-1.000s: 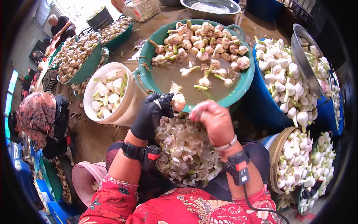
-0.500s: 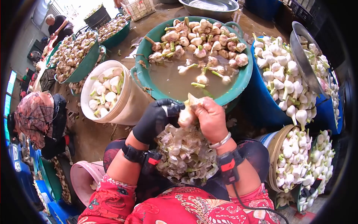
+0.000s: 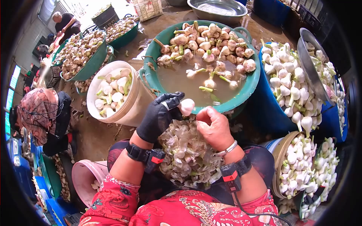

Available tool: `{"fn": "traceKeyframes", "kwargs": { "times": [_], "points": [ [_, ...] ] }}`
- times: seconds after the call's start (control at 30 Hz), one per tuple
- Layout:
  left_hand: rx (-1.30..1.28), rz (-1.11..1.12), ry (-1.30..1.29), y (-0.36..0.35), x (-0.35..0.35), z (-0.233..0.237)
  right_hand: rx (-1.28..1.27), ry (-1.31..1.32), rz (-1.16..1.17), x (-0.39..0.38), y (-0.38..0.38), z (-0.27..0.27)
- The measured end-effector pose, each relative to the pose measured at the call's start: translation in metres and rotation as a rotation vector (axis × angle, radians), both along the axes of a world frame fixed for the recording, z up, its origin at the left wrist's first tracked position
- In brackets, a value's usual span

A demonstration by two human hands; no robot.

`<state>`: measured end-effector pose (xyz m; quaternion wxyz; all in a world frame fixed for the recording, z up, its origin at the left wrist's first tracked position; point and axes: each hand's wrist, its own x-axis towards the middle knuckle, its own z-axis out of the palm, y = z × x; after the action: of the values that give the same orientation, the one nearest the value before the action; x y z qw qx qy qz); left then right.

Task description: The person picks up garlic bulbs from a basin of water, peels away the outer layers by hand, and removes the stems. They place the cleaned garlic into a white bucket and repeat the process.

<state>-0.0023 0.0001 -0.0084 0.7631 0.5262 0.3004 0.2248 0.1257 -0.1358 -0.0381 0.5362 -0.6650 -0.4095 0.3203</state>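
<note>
My left hand [image 3: 160, 116], in a black glove, grips a pale garlic bulb [image 3: 186, 107] between thumb and fingers. It is above the near rim of the green tub [image 3: 253, 88], which holds murky water and unpeeled garlic bulbs [image 3: 205, 43]. To the right of the bulb and apart from it is my bare right hand [image 3: 215, 128], its fingers curled into a pinch. Whether a scrap of skin sits between those fingertips is hidden. Below both hands, a heap of papery garlic skins [image 3: 190, 150] fills my lap.
A white bucket [image 3: 141, 101] of peeled garlic stands at left. On the right are a blue tub [image 3: 271, 101] and a beige-rimmed bucket [image 3: 279, 162], both full of white bulbs. A metal basin [image 3: 217, 17] lies behind. Another person in a patterned cap [image 3: 37, 111] is at far left.
My right hand has come away from the bulb and moved right and down. The bulb stays in my left hand and now looks whiter and smoother. The view has shifted slightly.
</note>
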Motion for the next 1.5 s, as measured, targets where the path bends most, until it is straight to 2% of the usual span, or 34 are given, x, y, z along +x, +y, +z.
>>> {"fn": "traceKeyframes", "kwargs": {
  "times": [0.03, 0.1, 0.13, 0.17, 0.23, 0.3, 0.33, 0.37, 0.4, 0.43, 0.5, 0.57, 0.6, 0.67, 0.73, 0.77, 0.8, 0.83, 0.9, 0.97, 1.07, 1.1, 1.13, 1.17, 1.23, 1.3, 1.33, 1.37, 1.43, 1.5],
  "points": [
    [0.001, 0.0, 0.003, -0.001, 0.001, -0.003, -0.064, 0.033, 0.046, 0.001, 0.0, 0.005],
    [0.361, -0.141, -0.011, 0.0, -0.003, -0.006, -0.085, -0.058, 0.316, -0.002, 0.002, -0.012],
    [0.262, -0.139, 0.073, 0.005, -0.01, -0.001, -0.126, -0.218, 0.513, -0.001, 0.003, -0.014],
    [0.278, -0.113, 0.09, 0.018, -0.021, 0.006, -0.126, -0.305, 0.559, -0.003, 0.002, -0.009],
    [1.532, -0.026, 0.083, 0.051, -0.064, 0.023, -0.054, -0.293, 0.362, -0.004, 0.003, -0.011],
    [0.684, 0.318, 0.275, 0.049, -0.13, 0.066, 0.013, -0.106, 0.2, 0.007, 0.005, -0.007],
    [0.829, 0.432, 0.422, 0.056, -0.165, 0.081, 0.015, 0.047, 0.121, 0.015, 0.005, -0.007],
    [0.864, 0.465, 0.6, 0.057, -0.206, 0.098, 0.014, 0.197, 0.034, 0.021, 0.007, -0.005],
    [1.034, 0.507, 0.731, 0.067, -0.253, 0.093, -0.032, 0.417, -0.072, 0.024, 0.006, 0.01],
    [1.412, 0.367, 1.112, 0.061, -0.282, 0.108, 0.022, 0.533, -0.152, 0.03, 0.005, 0.01],
    [1.447, 0.227, 1.478, 0.074, -0.376, 0.083, 0.111, 0.75, -0.337, 0.039, 0.001, 0.016],
    [1.364, 0.297, 1.471, 0.059, -0.376, 0.083, 0.152, 0.773, -0.398, 0.046, -0.002, 0.016],
    [1.119, 0.288, 1.517, 0.052, -0.336, 0.1, 0.182, 0.797, -0.449, 0.048, -0.003, 0.016],
    [1.098, 0.26, 1.074, 0.05, -0.268, 0.102, 0.222, 0.814, -0.536, 0.051, -0.004, 0.018],
    [1.023, 0.131, 0.822, 0.051, -0.188, 0.091, 0.257, 0.805, -0.584, 0.055, -0.007, 0.022],
    [1.111, 0.022, 0.818, 0.046, -0.141, 0.09, 0.281, 0.804, -0.624, 0.057, -0.008, 0.023],
    [1.15, -0.157, 0.625, 0.056, -0.105, 0.073, 0.292, 0.813, -0.637, 0.059, -0.009, 0.026],
    [1.183, -0.23, 0.501, 0.061, -0.064, 0.053, 0.3, 0.841, -0.655, 0.061, -0.01, 0.029],
    [1.005, -0.292, 0.431, 0.057, 0.016, 0.021, 0.328, 0.849, -0.672, 0.064, -0.013, 0.032],
    [0.738, -0.356, 0.513, 0.054, 0.086, -0.01, 0.336, 0.854, -0.672, 0.067, -0.015, 0.033],
    [0.824, -0.302, 0.574, 0.085, 0.163, -0.101, 0.312, 0.872, -0.642, 0.07, -0.017, 0.038],
    [0.888, -0.265, 0.59, 0.093, 0.18, -0.119, 0.3, 0.885, -0.63, 0.072, -0.018, 0.041],
    [0.896, -0.402, 0.624, 0.1, 0.194, -0.124, 0.304, 0.915, -0.6, 0.073, -0.018, 0.041],
    [0.864, -0.399, 0.761, 0.104, 0.208, -0.137, 0.307, 0.943, -0.569, 0.075, -0.019, 0.041],
    [0.902, -0.498, 0.781, 0.111, 0.219, -0.159, 0.298, 0.985, -0.554, 0.079, -0.018, 0.045],
    [0.737, -0.5, 0.565, 0.117, 0.214, -0.179, 0.291, 0.96, -0.538, 0.08, -0.018, 0.049],
    [0.728, -0.496, 0.572, 0.116, 0.207, -0.184, 0.288, 0.953, -0.542, 0.079, -0.018, 0.049],
    [0.725, -0.481, 0.58, 0.105, 0.201, -0.158, 0.29, 0.946, -0.534, 0.08, -0.018, 0.049],
    [0.422, -0.403, 0.519, 0.081, 0.179, -0.094, 0.266, 0.9, -0.519, 0.077, -0.015, 0.042],
    [0.287, -0.378, 0.274, 0.067, 0.149, -0.063, 0.201, 0.677, -0.438, 0.071, -0.012, 0.032]
  ]
}}
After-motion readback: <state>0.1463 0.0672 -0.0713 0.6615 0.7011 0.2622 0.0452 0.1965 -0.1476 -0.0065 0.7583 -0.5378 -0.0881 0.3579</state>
